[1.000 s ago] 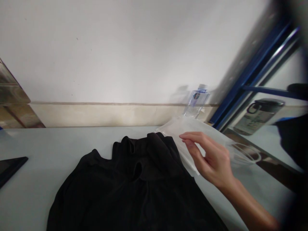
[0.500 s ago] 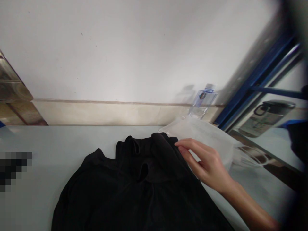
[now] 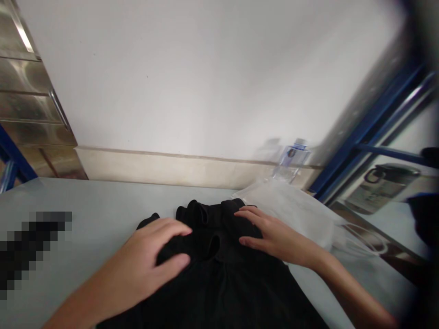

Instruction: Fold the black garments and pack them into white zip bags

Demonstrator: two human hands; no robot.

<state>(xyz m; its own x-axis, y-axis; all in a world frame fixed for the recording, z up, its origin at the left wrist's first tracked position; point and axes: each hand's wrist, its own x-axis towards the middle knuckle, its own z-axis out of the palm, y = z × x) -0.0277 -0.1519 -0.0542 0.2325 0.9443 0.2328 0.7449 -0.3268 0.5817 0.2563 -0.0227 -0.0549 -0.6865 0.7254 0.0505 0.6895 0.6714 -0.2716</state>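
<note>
Black garment (image 3: 240,292) flanked by left hand (image 3: 146,258) and right hand (image 3: 278,235), both spread; upper right edge bordered by white bag (image 3: 295,212).

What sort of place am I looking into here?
Perhaps a workroom or dormitory; the view is too narrow to be sure. It looks indoors: a pale tabletop runs along a plain wall, a blue metal frame rises at the right, and a black garment lies on the tabletop.

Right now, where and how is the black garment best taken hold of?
Probably by the raised folds at the far edge of the garment, pinched from both sides: they stand up in loops, with left hand and right hand at either side.
</note>
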